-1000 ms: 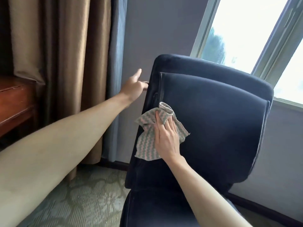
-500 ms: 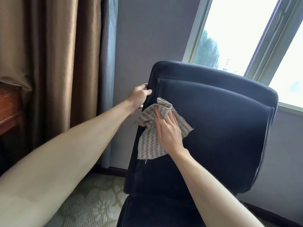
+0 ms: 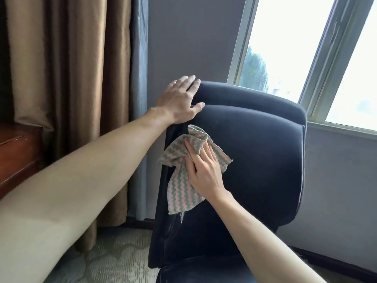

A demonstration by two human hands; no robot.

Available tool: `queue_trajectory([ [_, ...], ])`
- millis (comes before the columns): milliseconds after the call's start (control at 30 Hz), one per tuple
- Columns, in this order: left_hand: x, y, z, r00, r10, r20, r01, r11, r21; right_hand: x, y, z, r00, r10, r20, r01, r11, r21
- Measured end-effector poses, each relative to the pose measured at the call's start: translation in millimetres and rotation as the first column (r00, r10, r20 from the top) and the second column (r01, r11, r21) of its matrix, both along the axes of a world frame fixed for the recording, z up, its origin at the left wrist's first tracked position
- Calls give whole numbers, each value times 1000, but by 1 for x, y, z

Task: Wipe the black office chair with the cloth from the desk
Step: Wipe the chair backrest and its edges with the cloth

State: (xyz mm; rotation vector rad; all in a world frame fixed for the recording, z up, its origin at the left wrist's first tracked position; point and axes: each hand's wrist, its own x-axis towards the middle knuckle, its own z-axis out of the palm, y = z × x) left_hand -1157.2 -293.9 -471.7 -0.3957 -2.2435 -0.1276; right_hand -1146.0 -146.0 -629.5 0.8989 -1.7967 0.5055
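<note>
The black office chair (image 3: 257, 160) faces me, its padded backrest filling the middle of the view. My left hand (image 3: 179, 101) rests on the backrest's top left corner, fingers stretched over the top edge and thumb on the front padding. A pink and grey zigzag cloth (image 3: 179, 193) lies against the left side of the backrest, its lower part hanging loose. My right hand (image 3: 204, 168) presses the cloth flat against the padding with straight fingers.
Brown curtains (image 3: 61, 78) and a grey curtain (image 3: 138, 58) hang left of the chair. A wooden desk (image 3: 18, 152) shows at the left edge. A window (image 3: 306, 48) sits behind the chair, with patterned carpet (image 3: 114, 260) below.
My left hand moved from the backrest's left edge up onto its top left corner. My right hand and the cloth stayed at the upper left of the padding, and the view shifted.
</note>
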Motion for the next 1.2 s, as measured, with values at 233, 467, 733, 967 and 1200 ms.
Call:
queue_trajectory([
  [233,-1,11,12,1000,9,-18,-8,999,36,-1,-19,18,993,-99,61,105,990,-94],
  [467,-8,12,10,993,72,-99,-69,997,29,18,-6,-47,997,-68,41,70,996,-51],
  [733,-2,9,11,988,75,-137,-68,996,57,6,-25,10,994,-91,61,96,992,-83],
  [967,8,4,9,986,88,-143,-74,992,101,37,-9,-73,996,-30,86,38,996,-87],
  [1200,18,7,11,987,108,-118,-97,991,96,37,-16,-37,990,-28,136,40,996,-83],
])
